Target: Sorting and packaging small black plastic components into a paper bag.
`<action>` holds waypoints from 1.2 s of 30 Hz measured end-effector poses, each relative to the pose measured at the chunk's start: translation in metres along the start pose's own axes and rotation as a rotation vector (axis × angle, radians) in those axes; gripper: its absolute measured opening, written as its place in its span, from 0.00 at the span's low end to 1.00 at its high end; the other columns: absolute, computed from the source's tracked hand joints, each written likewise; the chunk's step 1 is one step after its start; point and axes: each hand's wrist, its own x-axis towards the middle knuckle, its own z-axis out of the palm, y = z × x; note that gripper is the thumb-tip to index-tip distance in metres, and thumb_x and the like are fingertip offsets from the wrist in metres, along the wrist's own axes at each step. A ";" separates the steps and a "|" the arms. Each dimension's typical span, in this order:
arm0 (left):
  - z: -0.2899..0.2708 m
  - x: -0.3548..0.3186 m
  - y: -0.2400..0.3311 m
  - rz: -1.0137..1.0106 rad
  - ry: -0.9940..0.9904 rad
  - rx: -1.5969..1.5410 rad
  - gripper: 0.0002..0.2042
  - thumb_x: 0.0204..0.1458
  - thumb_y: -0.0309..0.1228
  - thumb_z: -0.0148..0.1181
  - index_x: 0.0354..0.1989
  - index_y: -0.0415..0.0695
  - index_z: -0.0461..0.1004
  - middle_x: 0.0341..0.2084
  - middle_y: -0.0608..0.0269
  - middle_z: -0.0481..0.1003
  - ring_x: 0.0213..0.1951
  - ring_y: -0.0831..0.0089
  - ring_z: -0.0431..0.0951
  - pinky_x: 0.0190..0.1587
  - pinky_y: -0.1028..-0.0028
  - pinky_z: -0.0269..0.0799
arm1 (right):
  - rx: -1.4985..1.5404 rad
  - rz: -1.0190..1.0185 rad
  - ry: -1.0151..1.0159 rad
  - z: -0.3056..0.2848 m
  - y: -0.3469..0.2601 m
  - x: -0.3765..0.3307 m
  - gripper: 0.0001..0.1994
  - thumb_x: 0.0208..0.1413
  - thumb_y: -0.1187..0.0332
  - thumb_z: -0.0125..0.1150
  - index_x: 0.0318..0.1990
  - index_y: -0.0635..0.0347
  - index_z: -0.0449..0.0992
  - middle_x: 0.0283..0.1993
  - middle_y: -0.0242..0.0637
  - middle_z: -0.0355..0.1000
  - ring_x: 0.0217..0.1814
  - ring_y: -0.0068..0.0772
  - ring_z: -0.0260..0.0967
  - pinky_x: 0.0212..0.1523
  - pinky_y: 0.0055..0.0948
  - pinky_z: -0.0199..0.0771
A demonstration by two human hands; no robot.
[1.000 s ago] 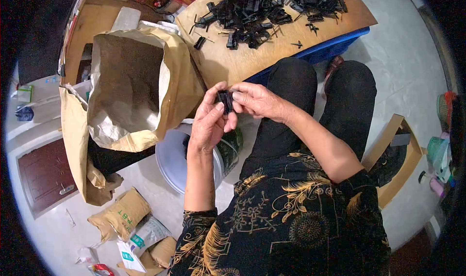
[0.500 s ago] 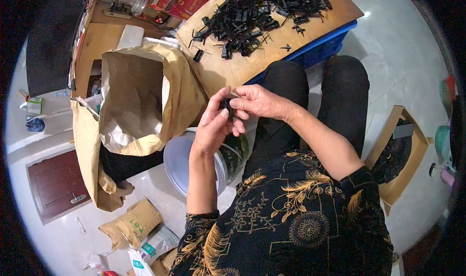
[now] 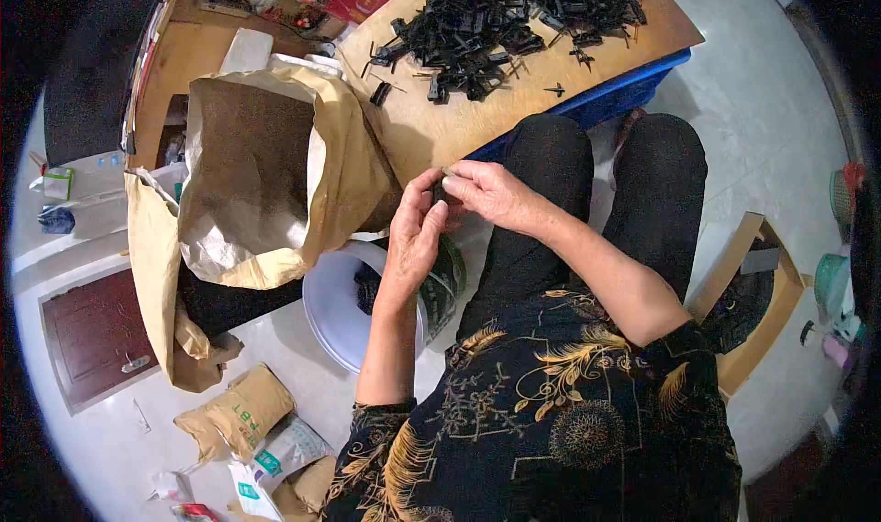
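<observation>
Pale tiled floor [image 3: 762, 90] all around, wooden tabletop [image 3: 440, 132] in front of my knees. Both hands meet just off its near edge, above my lap. Fingers [image 3: 431, 196] of my left hand [image 3: 413, 242] and of my right hand [image 3: 491, 191] are pressed together, pinching one small black plastic part [image 3: 441, 191] between their tips; it's mostly hidden, can't tell its shape. Hands touching each other at the fingertips.

Just below the left hand: pale round bucket [image 3: 335, 306] on the floor, dark stuff inside. Left of the hands, touching the tabletop's edge: big brown paper sack [image 3: 266, 164], mouth open, upright but slumped. Further out on the tabletop, well apart from my hands: pile of black plastic parts [image 3: 500, 22], a few strays near it. Blue crate [image 3: 624, 95] under the tabletop's right end. Open cardboard box [image 3: 757, 302] on the floor to my right. Small brown bags [image 3: 239, 412] on the floor at lower left.
</observation>
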 end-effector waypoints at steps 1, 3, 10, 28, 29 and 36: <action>-0.001 0.000 -0.001 -0.004 0.003 -0.007 0.18 0.55 0.24 0.43 0.55 0.38 0.56 0.34 0.63 0.69 0.34 0.76 0.71 0.37 0.78 0.68 | -0.003 0.007 -0.004 0.001 -0.002 -0.002 0.11 0.59 0.63 0.45 0.37 0.63 0.68 0.21 0.21 0.59 0.22 0.11 0.55 0.21 0.17 0.59; -0.001 0.001 -0.002 -0.062 0.030 -0.050 0.19 0.54 0.28 0.47 0.55 0.40 0.58 0.41 0.60 0.68 0.39 0.75 0.71 0.41 0.76 0.69 | 0.166 0.212 -0.025 0.001 -0.011 -0.008 0.14 0.61 0.61 0.42 0.45 0.62 0.65 0.19 0.21 0.56 0.17 0.10 0.50 0.15 0.15 0.52; -0.002 0.009 -0.019 -0.045 0.081 -0.077 0.18 0.55 0.25 0.45 0.55 0.36 0.58 0.41 0.62 0.67 0.40 0.77 0.68 0.44 0.78 0.64 | 0.300 0.378 -0.008 0.011 -0.015 -0.012 0.18 0.61 0.60 0.39 0.54 0.59 0.56 0.18 0.22 0.52 0.13 0.11 0.44 0.12 0.14 0.46; 0.002 0.026 -0.034 0.159 0.218 0.289 0.15 0.52 0.21 0.47 0.49 0.38 0.65 0.38 0.56 0.73 0.41 0.74 0.72 0.43 0.75 0.67 | 0.307 0.432 0.101 0.013 -0.014 0.006 0.12 0.61 0.64 0.38 0.49 0.57 0.61 0.17 0.22 0.54 0.12 0.10 0.45 0.10 0.13 0.46; 0.002 0.027 -0.035 0.182 0.205 0.361 0.14 0.51 0.21 0.47 0.48 0.39 0.65 0.37 0.55 0.73 0.39 0.73 0.73 0.41 0.75 0.68 | 0.307 0.432 0.100 0.013 -0.013 0.006 0.12 0.61 0.64 0.38 0.49 0.57 0.61 0.17 0.22 0.54 0.12 0.10 0.45 0.10 0.13 0.46; -0.009 0.064 -0.054 0.088 0.079 0.193 0.11 0.51 0.23 0.48 0.44 0.39 0.65 0.30 0.59 0.72 0.33 0.74 0.72 0.38 0.78 0.68 | 0.302 0.501 0.262 0.011 0.003 0.008 0.13 0.61 0.64 0.39 0.51 0.54 0.59 0.16 0.22 0.51 0.12 0.12 0.43 0.11 0.14 0.44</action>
